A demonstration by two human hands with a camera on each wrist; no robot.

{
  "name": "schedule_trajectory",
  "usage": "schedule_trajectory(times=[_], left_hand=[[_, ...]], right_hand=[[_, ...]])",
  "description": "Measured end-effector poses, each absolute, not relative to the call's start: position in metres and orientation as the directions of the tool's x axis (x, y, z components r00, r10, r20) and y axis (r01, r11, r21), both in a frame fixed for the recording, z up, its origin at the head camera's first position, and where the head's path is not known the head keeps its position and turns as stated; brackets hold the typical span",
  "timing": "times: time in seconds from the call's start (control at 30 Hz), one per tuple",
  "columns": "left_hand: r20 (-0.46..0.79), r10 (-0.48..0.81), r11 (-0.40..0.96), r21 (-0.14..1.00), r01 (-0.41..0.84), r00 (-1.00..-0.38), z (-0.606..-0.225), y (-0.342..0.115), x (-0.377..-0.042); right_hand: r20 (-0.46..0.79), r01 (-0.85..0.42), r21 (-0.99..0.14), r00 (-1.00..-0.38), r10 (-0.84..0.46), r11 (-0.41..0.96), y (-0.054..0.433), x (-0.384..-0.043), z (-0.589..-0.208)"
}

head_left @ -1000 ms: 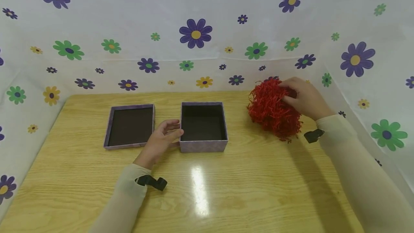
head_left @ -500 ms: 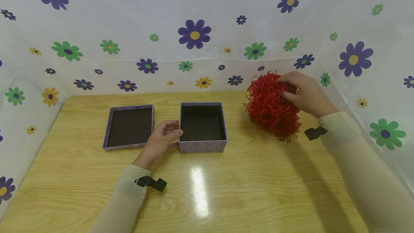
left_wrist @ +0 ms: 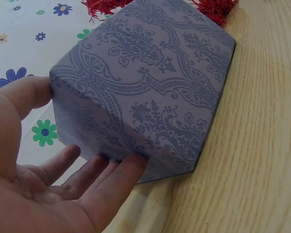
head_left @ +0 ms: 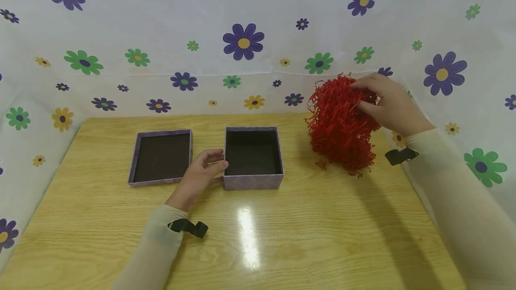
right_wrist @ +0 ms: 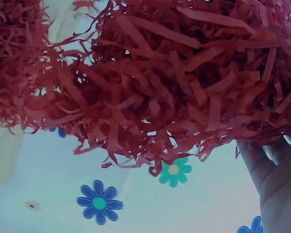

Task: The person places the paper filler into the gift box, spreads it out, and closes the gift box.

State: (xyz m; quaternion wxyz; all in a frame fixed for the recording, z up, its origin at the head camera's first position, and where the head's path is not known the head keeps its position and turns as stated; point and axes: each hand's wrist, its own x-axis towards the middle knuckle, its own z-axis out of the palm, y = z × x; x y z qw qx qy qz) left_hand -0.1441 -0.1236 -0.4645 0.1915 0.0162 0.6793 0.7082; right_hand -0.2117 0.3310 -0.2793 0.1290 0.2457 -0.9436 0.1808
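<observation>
A lidless purple-patterned box (head_left: 253, 182) with a black inside stands mid-table in the head view. At its left side is my left hand (head_left: 197, 174), thumb at the rim. In the left wrist view, its loosely extended fingers (left_wrist: 117, 187) touch the patterned wall of the box (left_wrist: 150, 82). My right hand (head_left: 397, 104) grips the upper part of a bundle of red shredded paper (head_left: 342, 124) at the right. The bundle hangs stretched tall, its lower part low over the table. In the right wrist view, paper strands (right_wrist: 174, 73) hide most of the fingers.
The box's shallow lid (head_left: 162, 158) lies inside up on the table, left of my left hand. A small red tuft (head_left: 321, 164) lies by the bundle. A white flowered cloth (head_left: 153, 21) rises behind the wooden table (head_left: 290, 236) and along both sides.
My right hand has risen and moved slightly right, pulling the upper red shredded paper upward. A small tuft now shows below it. My left hand stays at the box.
</observation>
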Motion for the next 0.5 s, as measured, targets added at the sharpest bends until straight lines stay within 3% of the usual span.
schedule_trajectory(times=[0.5], left_hand=[[-0.229,0.298,-0.009,0.97,-0.242,-0.927,-0.468,-0.124,-0.145]], right_hand=[[0.398,-0.516,-0.248,-0.826,-0.4,0.82,0.334,-0.217,-0.255]])
